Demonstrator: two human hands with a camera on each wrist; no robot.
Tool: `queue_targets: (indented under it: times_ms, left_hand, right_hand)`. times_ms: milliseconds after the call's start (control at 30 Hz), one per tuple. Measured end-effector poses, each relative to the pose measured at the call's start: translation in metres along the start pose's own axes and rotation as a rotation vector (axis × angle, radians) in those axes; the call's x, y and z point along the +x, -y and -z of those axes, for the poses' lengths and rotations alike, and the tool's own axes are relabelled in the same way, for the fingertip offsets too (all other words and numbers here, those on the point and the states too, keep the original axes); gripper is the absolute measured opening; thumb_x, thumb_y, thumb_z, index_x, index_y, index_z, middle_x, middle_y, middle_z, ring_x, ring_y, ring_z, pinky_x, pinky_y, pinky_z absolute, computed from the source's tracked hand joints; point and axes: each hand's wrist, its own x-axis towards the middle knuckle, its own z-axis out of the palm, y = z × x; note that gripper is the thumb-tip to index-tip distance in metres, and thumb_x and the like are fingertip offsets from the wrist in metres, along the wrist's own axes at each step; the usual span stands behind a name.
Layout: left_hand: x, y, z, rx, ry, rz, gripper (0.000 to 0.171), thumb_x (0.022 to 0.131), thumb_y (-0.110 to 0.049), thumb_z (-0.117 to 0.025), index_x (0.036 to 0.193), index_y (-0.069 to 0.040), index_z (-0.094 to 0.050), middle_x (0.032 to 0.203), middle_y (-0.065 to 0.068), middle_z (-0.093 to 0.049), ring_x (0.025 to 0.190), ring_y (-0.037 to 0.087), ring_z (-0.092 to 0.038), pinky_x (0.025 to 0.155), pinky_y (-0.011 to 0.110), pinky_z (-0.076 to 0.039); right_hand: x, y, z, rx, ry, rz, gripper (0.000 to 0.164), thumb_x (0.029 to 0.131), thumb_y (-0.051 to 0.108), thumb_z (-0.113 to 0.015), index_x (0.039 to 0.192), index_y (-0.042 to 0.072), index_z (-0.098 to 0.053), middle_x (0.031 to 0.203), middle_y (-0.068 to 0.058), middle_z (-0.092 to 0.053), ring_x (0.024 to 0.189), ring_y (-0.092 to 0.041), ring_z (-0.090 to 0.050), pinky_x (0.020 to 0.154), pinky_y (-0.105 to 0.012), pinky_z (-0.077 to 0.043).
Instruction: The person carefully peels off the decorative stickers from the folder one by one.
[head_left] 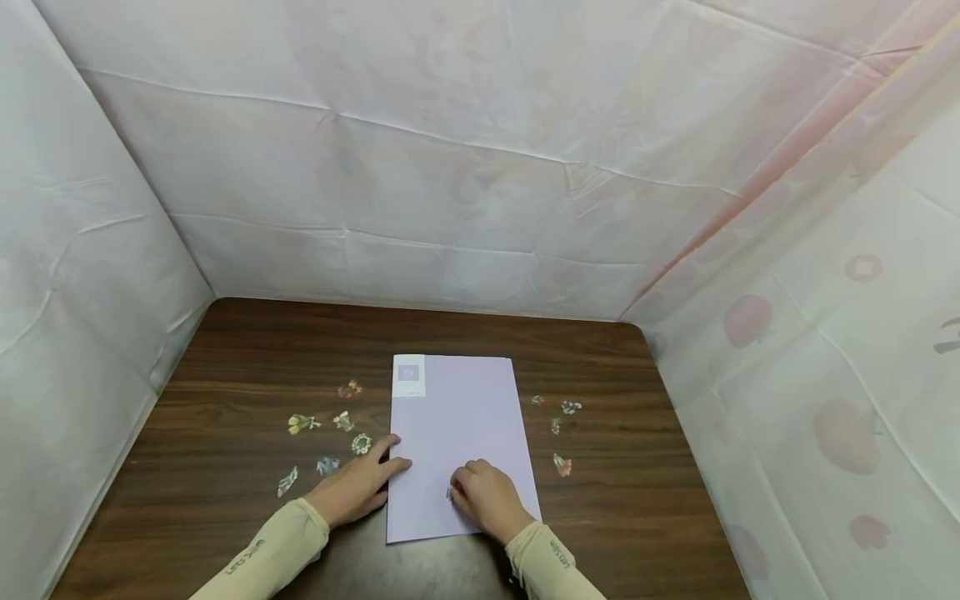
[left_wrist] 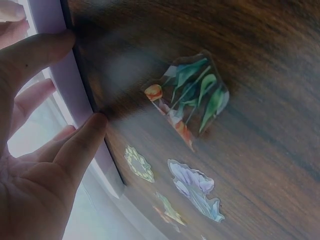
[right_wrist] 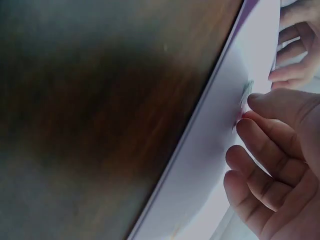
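Note:
A lilac booklet (head_left: 465,417) lies flat on the table with a white label (head_left: 408,387) at its upper left corner. My left hand (head_left: 360,483) rests along the booklet's left edge, thumb and fingers extended; in the left wrist view its fingertips touch that edge. Over the lower part of the cover, my right hand (head_left: 491,500) pinches a small flower sticker (right_wrist: 245,97) between thumb and index finger. Most of this sticker is hidden by the fingers. Closest to the left hand are a purple flower sticker (head_left: 327,465) and a wreath sticker (head_left: 362,443).
Left of the booklet lie more cut-out flower stickers, among them a yellow one (head_left: 303,423) and an orange tulip one (left_wrist: 175,115). Several others, including a red-orange one (head_left: 562,465), are spread to its right. Pale printed curtains (head_left: 450,167) surround the dark wooden table (head_left: 615,500).

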Motion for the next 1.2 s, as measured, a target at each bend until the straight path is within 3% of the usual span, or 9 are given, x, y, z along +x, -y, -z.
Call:
queue_targets:
  times_ms: [200,533,933,1200]
  left_hand:
    - [0.000,0.000,-0.001,0.003,-0.015,-0.014,0.047,0.088,-0.003,-0.073,0.133,-0.008,-0.061,0.147,0.028,-0.039,0.075,0.018,-0.061,0.059,0.027,-0.047]
    - [0.001,0.000,-0.002,0.012,0.000,-0.011,0.046,0.089,-0.005,-0.072,0.134,-0.009,-0.060,0.148,0.027,-0.039,0.076,0.020,-0.062,0.060,0.028,-0.048]
    - [0.002,0.001,0.000,0.028,-0.034,-0.035,0.047,0.087,-0.002,-0.073,0.132,-0.008,-0.061,0.146,0.028,-0.040,0.075,0.020,-0.062,0.059,0.027,-0.047]
    - [0.002,0.001,-0.001,0.033,-0.024,-0.039,0.047,0.088,-0.003,-0.074,0.132,-0.007,-0.061,0.146,0.029,-0.040,0.076,0.022,-0.063,0.059,0.027,-0.049]
  right_hand:
    - [-0.005,0.006,-0.003,-0.064,-0.018,-0.097,0.017,0.084,0.030,-0.081,0.078,0.018,-0.070,0.071,0.008,-0.059,0.066,-0.009,-0.055,0.057,-0.023,-0.048]
    - [-0.008,0.017,-0.004,0.029,-0.033,-0.290,0.013,0.082,0.022,-0.081,0.077,0.015,-0.070,0.070,0.006,-0.058,0.064,-0.010,-0.058,0.051,-0.026,-0.048]
    - [-0.001,0.023,-0.004,-0.040,-0.037,-0.264,0.015,0.082,0.013,-0.080,0.073,0.012,-0.067,0.068,0.002,-0.057,0.066,-0.016,-0.057,0.054,-0.027,-0.050]
    - [-0.004,0.024,-0.004,-0.012,-0.048,-0.264,0.012,0.083,0.013,-0.079,0.077,0.011,-0.069,0.071,0.001,-0.058,0.068,-0.015,-0.058,0.056,-0.027,-0.051]
